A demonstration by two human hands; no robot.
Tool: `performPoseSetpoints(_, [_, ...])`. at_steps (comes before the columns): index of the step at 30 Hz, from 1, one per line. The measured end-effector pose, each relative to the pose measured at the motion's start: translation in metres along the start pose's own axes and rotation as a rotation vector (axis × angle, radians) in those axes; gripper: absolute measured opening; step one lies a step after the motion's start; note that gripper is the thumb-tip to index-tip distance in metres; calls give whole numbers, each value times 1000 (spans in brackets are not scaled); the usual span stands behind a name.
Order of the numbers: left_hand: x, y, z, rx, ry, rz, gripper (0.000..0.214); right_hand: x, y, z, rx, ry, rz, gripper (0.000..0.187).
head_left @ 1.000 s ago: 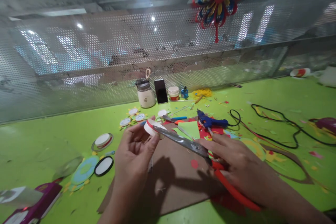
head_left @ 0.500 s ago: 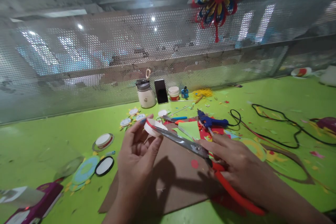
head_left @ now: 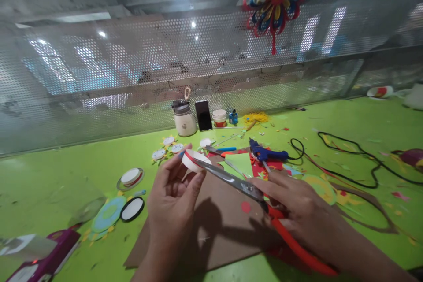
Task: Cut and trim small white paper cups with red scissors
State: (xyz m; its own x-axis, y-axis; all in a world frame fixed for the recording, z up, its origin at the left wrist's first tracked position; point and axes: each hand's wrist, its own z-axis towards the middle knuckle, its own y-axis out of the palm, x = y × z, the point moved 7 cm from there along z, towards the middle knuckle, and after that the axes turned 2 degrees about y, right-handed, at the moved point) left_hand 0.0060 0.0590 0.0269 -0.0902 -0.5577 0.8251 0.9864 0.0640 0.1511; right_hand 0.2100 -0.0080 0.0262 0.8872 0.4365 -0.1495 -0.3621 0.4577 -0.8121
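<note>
Between its thumb and fingers my left hand [head_left: 175, 194] pinches a small white paper cup piece [head_left: 191, 161], a shallow ring with a red band along its rim. In my right hand [head_left: 294, 198] is a pair of scissors [head_left: 238, 183] with red-orange handles. Its blades look nearly closed, and their tips reach to the ring's red edge. Whether the tips cut or only touch cannot be made out. Below both hands lies a brown cardboard sheet [head_left: 228, 238] with a small red paper disc [head_left: 245, 207] on it.
A blue glue gun [head_left: 269, 153] with a black cord lies behind my right hand. Paper flowers [head_left: 109, 214] and a black-rimmed disc [head_left: 132, 209] sit at left, near a purple device [head_left: 59, 255]. A jug [head_left: 185, 121], phone [head_left: 203, 116] and tub [head_left: 219, 117] stand at the back.
Almost nothing differs. The view has shifted very slightly; both hands, the ring and the scissors keep nearly the same positions.
</note>
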Motion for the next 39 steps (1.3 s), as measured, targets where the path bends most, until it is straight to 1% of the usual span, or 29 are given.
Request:
performPoseSetpoints(8, [1, 0, 0, 17, -33, 11, 40, 1, 2, -3, -2, 13, 12, 44])
performPoseSetpoints(11, [2, -1, -1, 25, -96, 36, 38, 1, 3, -2, 3, 9, 7, 45])
performPoseSetpoints(14, [2, -3, -2, 52, -173, -6, 33, 1, 3, -2, 3, 15, -3, 43])
performPoseSetpoints(17, [-1, -5, -2, 62, -216, -34, 35, 0, 2, -2, 14, 16, -10, 42])
performPoseSetpoints(22, [-6, -7, 0, 49, -188, -52, 35, 0, 1, -2, 22, 15, -10, 46])
performPoseSetpoints(27, [-2, -5, 1, 38, -134, 11, 32, 0, -1, -1, 24, -2, -11, 45])
performPoseSetpoints(31, [-1, -5, 1, 44, -133, 49, 32, -1, -4, 1, 22, -17, 3, 44])
performPoseSetpoints(34, [0, -5, 1, 25, -119, 83, 31, -1, -5, 2, 29, -21, 13, 44])
performPoseSetpoints(37, [0, -4, 1, 10, -115, 70, 31, 0, -6, 3, 15, -16, 19, 42])
performPoseSetpoints(39, [-2, -3, 1, 16, -136, 55, 31, 0, -6, 3, 2, -12, 25, 41])
